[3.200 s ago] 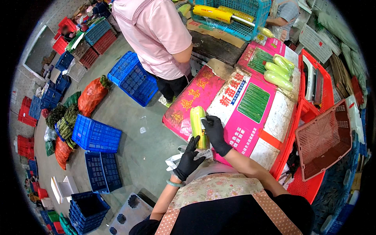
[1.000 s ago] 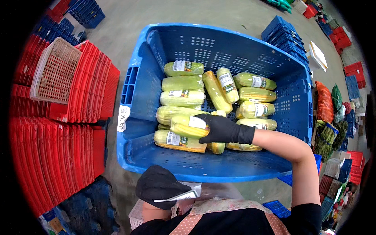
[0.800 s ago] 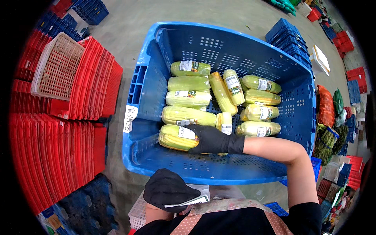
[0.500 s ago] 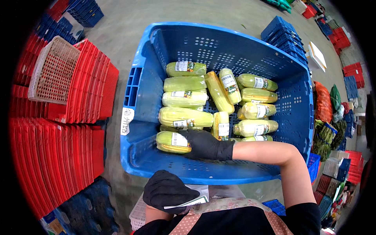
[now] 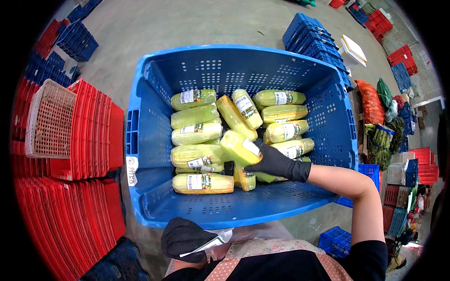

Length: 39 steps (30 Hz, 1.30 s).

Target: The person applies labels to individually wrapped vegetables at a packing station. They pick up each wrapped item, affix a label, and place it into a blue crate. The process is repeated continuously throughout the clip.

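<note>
My right hand (image 5: 280, 162), in a black glove, is closed on one end of a wrapped pack of corn (image 5: 240, 148), lifted at a tilt above the others. Beneath it, the big blue crate (image 5: 243, 216) holds several plastic-wrapped corn packs, many with a white barcode label. At the near left inside lies a labelled corn pack (image 5: 203, 183); a column of more runs behind it, and another column stands on the right. My left hand (image 5: 185, 238), also black-gloved, stays outside the crate's near edge, its fingers closed round a white and green paper sheet (image 5: 209, 242).
Tall stacks of red crates (image 5: 70, 225) stand on the left, with a pale basket (image 5: 51, 119) on top. Beyond the crate's far right corner is a stack of blue crates (image 5: 315, 44). An orange net sack (image 5: 371, 103) and green vegetables (image 5: 378, 146) lie to the right.
My right hand has left the near-left corn pack and moved right, now holding another pack raised and tilted. The view has shifted, and the left hand still holds the sheet.
</note>
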### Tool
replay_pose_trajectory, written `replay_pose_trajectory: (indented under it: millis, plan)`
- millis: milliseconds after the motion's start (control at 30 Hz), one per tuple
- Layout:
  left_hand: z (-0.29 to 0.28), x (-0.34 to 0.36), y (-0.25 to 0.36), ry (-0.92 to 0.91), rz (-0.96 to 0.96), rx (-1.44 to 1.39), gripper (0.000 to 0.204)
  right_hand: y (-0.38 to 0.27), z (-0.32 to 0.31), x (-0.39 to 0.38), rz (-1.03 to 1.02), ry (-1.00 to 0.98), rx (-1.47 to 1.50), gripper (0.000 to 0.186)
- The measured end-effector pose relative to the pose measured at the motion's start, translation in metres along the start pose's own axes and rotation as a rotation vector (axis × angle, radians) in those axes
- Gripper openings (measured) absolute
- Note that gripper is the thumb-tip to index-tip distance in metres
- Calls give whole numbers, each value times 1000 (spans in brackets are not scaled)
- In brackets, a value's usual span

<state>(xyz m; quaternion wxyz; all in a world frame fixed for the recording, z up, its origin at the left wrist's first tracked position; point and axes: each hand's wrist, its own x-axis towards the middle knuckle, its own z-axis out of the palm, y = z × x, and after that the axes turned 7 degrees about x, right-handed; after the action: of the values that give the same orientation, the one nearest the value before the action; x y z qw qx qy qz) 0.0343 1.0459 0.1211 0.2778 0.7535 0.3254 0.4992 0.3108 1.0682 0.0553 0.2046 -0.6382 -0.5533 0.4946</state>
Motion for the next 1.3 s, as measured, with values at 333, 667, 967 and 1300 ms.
replay_pose_trajectory:
  millis: [333,667,967,1300]
  plan:
    - [-5,4,5,-59,8,14,9,-3,-2,59,190,141,432,53]
    - [-10,3,10,-79,0,20,8,-4,11,84,259,162,527,57]
    - [-18,2,15,-101,-2,45,7,-48,9,135,-314,237,-162,70]
    - [-22,2,13,-119,-17,69,7,-66,7,202,-583,310,-870,57]
